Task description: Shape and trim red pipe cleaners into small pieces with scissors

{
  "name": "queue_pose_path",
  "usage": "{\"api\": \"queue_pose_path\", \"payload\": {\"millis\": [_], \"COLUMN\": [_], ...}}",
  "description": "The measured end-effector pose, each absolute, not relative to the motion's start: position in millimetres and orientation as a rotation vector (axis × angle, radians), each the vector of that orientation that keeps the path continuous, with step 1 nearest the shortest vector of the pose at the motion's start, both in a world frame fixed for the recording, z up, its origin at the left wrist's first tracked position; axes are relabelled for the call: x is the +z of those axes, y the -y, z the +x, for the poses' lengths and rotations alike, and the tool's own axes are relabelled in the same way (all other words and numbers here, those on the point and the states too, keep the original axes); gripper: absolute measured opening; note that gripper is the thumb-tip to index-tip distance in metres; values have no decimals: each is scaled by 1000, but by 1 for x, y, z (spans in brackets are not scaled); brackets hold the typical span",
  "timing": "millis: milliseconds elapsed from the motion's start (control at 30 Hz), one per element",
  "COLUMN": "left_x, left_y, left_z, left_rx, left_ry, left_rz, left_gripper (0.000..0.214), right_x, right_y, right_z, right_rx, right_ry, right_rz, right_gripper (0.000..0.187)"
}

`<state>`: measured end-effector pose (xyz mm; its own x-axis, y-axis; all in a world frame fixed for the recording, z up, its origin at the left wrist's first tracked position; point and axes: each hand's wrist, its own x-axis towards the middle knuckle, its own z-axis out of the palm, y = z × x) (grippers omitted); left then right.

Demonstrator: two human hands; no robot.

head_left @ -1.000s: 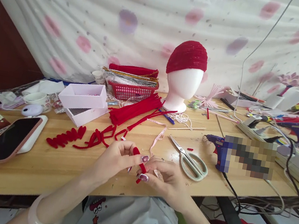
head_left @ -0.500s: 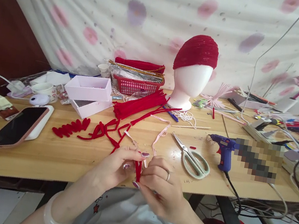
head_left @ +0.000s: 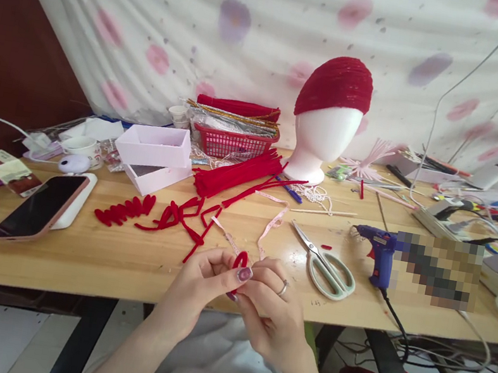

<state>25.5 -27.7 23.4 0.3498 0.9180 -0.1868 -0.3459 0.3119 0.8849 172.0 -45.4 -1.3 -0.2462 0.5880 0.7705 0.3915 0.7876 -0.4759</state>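
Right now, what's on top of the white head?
A ridged red cap covers the top of the white head; below, bare white shows. Anything under the cap is hidden.

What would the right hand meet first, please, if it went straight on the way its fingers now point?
The right hand would most likely meet the red loop first, right at its fingertips, with the left hand just beyond; this single view leaves the exact depth unclear.

A pink-and-purple floral pattern is being displayed by draped white cloth; red is being shown by a looped fuzzy stem.
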Motion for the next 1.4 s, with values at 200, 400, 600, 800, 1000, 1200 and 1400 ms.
{"api": "queue_pose_path", "payload": {"millis": [200,400,600,800,1000,1200,1400], "left_x": [19,16,14,15,17,15,11], "left_y": [34,33,28,29,30,29,19], "left_z": [27,24,16,16,19,24,18], "left_rx": [992,1121,1195,1178,1116,1229,1441], "left_ry": [-791,-806,-812,-803,-808,-857,-1136], "left_rz": [930,1027,1095,1141,1141,1130,1232], "left_gripper": [29,21,12,4,2,3,5], "right_x": [3,4,2,-1,1,3,2], "right_y": [48,49,45,44,45,43,42], "right_z": [173,174,174,174,176,175,175], "right_rx": [380,517,581,445,380,335,310], "right_ry": [1803,1767,1758,1871,1891,1897,2004], "right_rz": [-753,-759,-784,-772,-816,-814,-780], "right_gripper": [18,17,14,19,18,19,27]}}
